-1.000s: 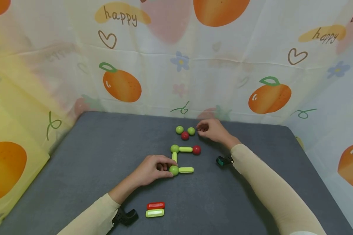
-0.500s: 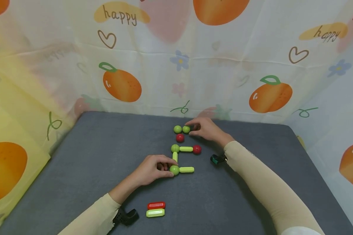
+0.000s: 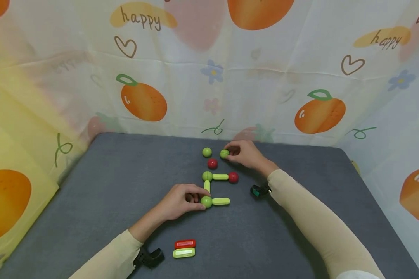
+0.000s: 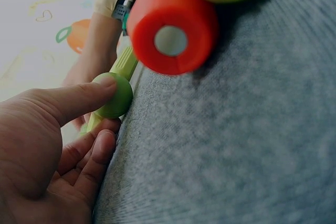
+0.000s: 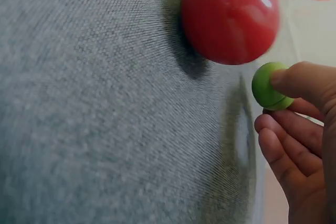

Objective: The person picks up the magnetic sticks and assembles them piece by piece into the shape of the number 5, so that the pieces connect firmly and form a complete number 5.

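Note:
My left hand (image 3: 183, 199) pinches a green ball (image 4: 116, 97) at the near corner of a joined piece of balls and rods. From that ball one yellow-green rod (image 3: 221, 201) points right, and another (image 3: 207, 186) runs back to a second green ball (image 3: 207, 176). A third rod (image 3: 220, 177) leads from there to a red ball (image 3: 233, 177). Farther back, my right hand (image 3: 246, 154) pinches a loose green ball (image 5: 270, 86) between thumb and fingers. Left of it lie another loose green ball (image 3: 206, 152) and a loose red ball (image 3: 212, 163).
A red rod (image 3: 185, 243) and a yellow-green rod (image 3: 184, 253) lie side by side near the front of the grey table (image 3: 101, 186). A printed curtain (image 3: 185, 97) hangs along the table's back edge.
My right hand has moved left, taken hold of the right-hand loose green ball and drawn it away from the other. The loose balls have spread apart. My left hand stays in place.

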Demonstrator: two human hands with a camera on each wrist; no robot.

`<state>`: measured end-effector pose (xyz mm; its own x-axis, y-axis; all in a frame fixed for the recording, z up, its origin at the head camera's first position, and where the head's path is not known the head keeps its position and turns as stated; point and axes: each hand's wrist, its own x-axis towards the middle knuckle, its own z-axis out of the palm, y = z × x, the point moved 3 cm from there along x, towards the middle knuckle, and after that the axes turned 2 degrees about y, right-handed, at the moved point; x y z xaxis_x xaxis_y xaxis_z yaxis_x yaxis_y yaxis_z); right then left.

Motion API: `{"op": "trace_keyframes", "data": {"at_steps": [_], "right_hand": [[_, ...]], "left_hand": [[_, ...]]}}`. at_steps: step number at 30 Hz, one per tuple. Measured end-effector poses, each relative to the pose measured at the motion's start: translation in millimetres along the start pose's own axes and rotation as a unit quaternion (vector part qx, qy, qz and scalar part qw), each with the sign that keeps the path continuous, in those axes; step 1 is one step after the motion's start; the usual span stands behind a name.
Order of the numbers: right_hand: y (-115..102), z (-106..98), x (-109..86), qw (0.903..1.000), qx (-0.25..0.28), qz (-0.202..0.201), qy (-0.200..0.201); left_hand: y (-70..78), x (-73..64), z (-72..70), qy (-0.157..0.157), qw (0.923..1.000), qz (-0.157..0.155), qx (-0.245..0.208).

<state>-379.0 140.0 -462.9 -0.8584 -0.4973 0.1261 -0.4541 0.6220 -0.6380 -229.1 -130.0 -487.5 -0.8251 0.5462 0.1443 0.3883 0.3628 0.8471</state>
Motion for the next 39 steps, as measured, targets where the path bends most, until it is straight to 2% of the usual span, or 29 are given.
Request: {"op": "trace_keyframes", "data": {"at_steps": [7,12,22,31,39], "right_hand": [[-2.9,-11.8,-23.4,0.9987,0.038,-0.001,0.033],[-8.9,-17.8,-52.4,0.9977,0.047,-0.003,0.048],[-26.0,-21.1,-111.6,0.9968,0.059,-0.03,0.045],[-41.3,-1.6,-152.5,0.9965,0.056,-0.051,0.035],[-47.7,13.1,-161.1,0.9971,0.057,-0.048,0.017]], "left_hand": [[0.6,1.5,0.2,-0.004,1.0,0.002,0.004],[1.0,2.1,2.1,-0.008,0.9999,0.005,0.005],[-3.3,0.1,4.1,-0.011,0.9999,-0.004,-0.005],[-3.0,-0.2,3.3,-0.013,0.9999,0.001,0.0],[3.0,0.8,-0.2,-0.011,0.9999,0.006,0.011]]}}
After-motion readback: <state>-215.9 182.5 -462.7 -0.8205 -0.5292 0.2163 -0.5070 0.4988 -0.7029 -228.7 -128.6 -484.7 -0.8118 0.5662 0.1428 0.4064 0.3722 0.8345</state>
